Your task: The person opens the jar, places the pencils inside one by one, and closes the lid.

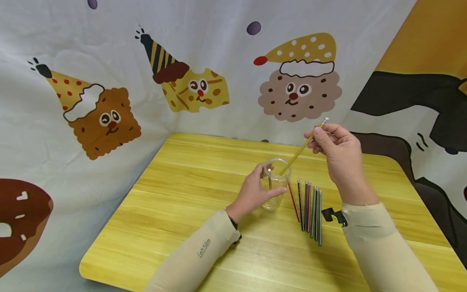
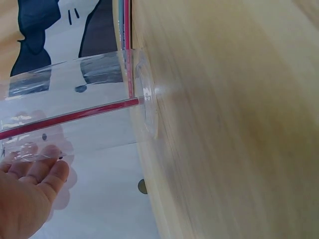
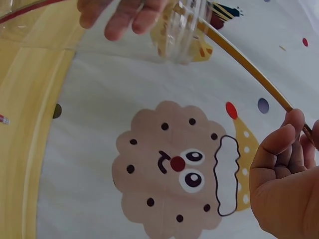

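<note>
My left hand [image 1: 253,188] grips a clear plastic cup [image 1: 271,204], thumb across its near side and fingers round the far side. The cup's base is right at the tabletop. Inside the cup leans a red pencil [image 2: 70,118], one end down at the base. Above and to the right, my right hand [image 1: 344,158] pinches a yellow pencil [image 1: 300,152] between thumb and fingers near its eraser end. The yellow pencil slants down to the left, its lower end inside the cup's mouth.
Just right of the cup, several dark, red and green pencils [image 1: 311,207] lie roughly side by side on the wooden table [image 1: 175,202]. Behind the table hangs a cloth [image 1: 226,36] printed with cartoon biscuits and cheese.
</note>
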The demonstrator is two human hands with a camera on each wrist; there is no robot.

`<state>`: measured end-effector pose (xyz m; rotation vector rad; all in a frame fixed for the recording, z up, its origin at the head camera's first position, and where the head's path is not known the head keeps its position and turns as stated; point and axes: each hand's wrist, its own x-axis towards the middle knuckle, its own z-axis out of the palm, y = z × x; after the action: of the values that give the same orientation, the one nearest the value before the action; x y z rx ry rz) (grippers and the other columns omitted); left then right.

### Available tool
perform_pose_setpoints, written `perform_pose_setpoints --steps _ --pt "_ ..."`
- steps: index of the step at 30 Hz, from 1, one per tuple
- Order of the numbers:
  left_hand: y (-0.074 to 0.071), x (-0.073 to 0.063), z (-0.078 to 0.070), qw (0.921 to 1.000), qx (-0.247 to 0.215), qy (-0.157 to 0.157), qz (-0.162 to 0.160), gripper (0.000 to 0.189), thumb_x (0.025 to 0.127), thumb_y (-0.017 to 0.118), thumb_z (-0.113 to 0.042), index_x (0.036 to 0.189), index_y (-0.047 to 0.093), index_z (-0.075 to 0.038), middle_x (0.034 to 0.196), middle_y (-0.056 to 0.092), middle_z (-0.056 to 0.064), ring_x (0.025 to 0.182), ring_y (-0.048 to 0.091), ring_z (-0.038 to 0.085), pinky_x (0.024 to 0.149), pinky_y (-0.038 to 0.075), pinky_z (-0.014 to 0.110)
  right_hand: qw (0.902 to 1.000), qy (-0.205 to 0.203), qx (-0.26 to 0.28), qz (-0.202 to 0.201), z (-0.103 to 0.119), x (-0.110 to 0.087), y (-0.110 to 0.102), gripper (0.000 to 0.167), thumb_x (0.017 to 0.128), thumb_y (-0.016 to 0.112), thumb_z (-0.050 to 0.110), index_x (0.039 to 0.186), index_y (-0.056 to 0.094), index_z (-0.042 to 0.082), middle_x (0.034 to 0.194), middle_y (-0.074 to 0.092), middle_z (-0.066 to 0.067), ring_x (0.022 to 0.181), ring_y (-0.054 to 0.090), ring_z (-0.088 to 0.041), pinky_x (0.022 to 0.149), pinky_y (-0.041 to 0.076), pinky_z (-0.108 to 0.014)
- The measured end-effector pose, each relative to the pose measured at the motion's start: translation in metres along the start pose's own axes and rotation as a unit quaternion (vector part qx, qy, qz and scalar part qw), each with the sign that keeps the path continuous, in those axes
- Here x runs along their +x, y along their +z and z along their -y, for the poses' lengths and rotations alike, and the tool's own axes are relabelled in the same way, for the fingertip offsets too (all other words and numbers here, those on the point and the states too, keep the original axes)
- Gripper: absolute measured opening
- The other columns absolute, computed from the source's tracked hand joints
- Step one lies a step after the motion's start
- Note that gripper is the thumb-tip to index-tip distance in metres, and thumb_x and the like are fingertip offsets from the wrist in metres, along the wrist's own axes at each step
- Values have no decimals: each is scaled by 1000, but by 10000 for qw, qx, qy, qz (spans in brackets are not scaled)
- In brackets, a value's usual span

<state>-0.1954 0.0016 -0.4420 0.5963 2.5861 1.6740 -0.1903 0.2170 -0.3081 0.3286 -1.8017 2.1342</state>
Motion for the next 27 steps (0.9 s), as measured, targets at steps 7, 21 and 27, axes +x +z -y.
perform_pose_setpoints --steps 7,21,27 --pt "0 0 0 10000 -71 -25 -4 86 86 91 -44 155 48 -16 154 61 8 135 61 30 112 55 56 9983 129 -463 331 -9 -5 9 19 103 74 19 109 71 2 97 83 1 74 73 -10 67 59 -19" --pt "-1 0 -1 9999 4 102 -54 88 86 91 -44 156 46 -15 151 62 4 136 61 26 114 54 52 9770 232 -2008 677 -25 -16 17 25 105 72 30 112 73 5 99 80 11 83 72 -7 73 60 -19" --pt "-1 -1 -1 9999 -6 147 -30 89 87 90 -44 158 45 -16 151 62 4 137 61 25 115 54 50 9614 -28 -2625 823 -33 -20 19 23 105 72 24 113 77 3 89 74 16 81 69 -7 72 58 -18"
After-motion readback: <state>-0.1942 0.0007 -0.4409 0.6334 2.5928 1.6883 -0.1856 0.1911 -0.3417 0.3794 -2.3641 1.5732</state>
